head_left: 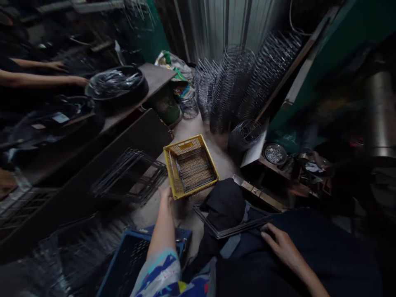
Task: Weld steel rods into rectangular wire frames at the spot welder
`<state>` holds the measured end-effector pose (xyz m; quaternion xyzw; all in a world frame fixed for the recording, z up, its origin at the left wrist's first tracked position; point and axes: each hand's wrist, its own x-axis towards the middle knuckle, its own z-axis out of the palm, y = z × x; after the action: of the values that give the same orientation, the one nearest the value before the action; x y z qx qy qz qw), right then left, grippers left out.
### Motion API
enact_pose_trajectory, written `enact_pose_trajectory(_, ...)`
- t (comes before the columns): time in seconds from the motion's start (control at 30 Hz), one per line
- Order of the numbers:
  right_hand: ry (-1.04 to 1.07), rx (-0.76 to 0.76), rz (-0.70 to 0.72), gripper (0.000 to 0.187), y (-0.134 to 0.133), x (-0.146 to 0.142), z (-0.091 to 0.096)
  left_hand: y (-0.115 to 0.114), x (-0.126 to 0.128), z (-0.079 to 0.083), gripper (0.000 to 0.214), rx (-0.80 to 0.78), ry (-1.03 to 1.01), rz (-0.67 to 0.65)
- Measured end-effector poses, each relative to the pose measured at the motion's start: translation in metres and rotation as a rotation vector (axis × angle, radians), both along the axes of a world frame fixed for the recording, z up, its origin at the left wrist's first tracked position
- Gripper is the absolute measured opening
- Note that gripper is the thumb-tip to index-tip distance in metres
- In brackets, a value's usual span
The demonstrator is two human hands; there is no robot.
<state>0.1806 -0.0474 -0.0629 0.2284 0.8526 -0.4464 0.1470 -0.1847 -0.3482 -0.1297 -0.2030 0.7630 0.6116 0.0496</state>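
Note:
My left hand point(165, 194) reaches forward to the near left corner of a yellow plastic crate point(214, 167). Its fingers are hidden, so I cannot tell whether it grips the crate or the blurred stack of rectangular wire frames point(113, 183) just left of it. Wire pieces point(181, 175) lie inside the crate. Across my lap rests a small stack of dark rectangular wire frames point(218, 235). My right hand point(280, 243) lies at their right end, against dark cloth, thumb and fingers apart.
A blue crate point(122, 255) stands by my left arm. Coiled wire stacks point(230, 86) line the back wall. On the left bench point(157, 76), another person's hand point(80, 80) touches a black basin point(142, 84) of metal pieces. A bowl of small parts point(275, 154) sits right.

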Motion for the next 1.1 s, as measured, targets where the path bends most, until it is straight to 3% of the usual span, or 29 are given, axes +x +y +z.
enact_pose_trajectory(0.13,0.01,0.109,0.019,0.028,0.005,0.002,-0.016,-0.001,0.037,0.012,0.03,-0.039,-0.022,-0.379)
enact_pose_trajectory(0.33,0.129,0.205,0.115,0.035,0.023,0.008,-0.038,0.044,0.124,0.06,0.035,-0.028,0.047,-1.069)
enact_pose_trajectory(0.37,0.159,0.223,0.101,0.036,0.029,0.011,-0.042,0.051,0.136,0.067,0.028,-0.15,0.172,-1.313)
enact_pose_trajectory(0.47,0.205,0.274,0.044,0.04,0.047,0.025,-0.05,0.06,0.159,0.083,0.019,-0.511,0.419,-1.612)
enact_pose_trajectory(0.53,0.206,0.297,0.01,0.044,0.061,0.038,-0.053,0.057,0.167,0.087,0.022,-0.599,0.462,-1.651)
enact_pose_trajectory(0.7,0.233,0.332,-0.076,0.045,0.095,0.065,-0.046,0.062,0.165,0.09,0.024,-0.596,0.456,-1.645)
enact_pose_trajectory(0.77,0.227,0.366,-0.132,0.043,0.102,0.069,-0.032,0.072,0.159,0.096,0.028,-0.565,0.465,-1.639)
enact_pose_trajectory(0.87,0.227,0.404,-0.228,0.037,0.106,0.079,0.005,0.09,0.145,0.109,0.034,-0.493,0.46,-1.61)
enact_pose_trajectory(0.97,0.297,0.499,-0.417,0.032,0.123,0.096,0.04,0.117,0.116,0.108,0.042,-0.482,0.294,-1.627)
enact_pose_trajectory(1.03,0.297,0.587,-0.555,0.03,0.152,0.12,0.05,0.146,0.088,0.095,0.045,-0.622,0.299,-1.662)
enact_pose_trajectory(1.1,0.142,0.648,-0.754,0.029,0.186,0.156,0.051,0.181,0.063,0.078,0.042,-0.739,0.34,-1.737)
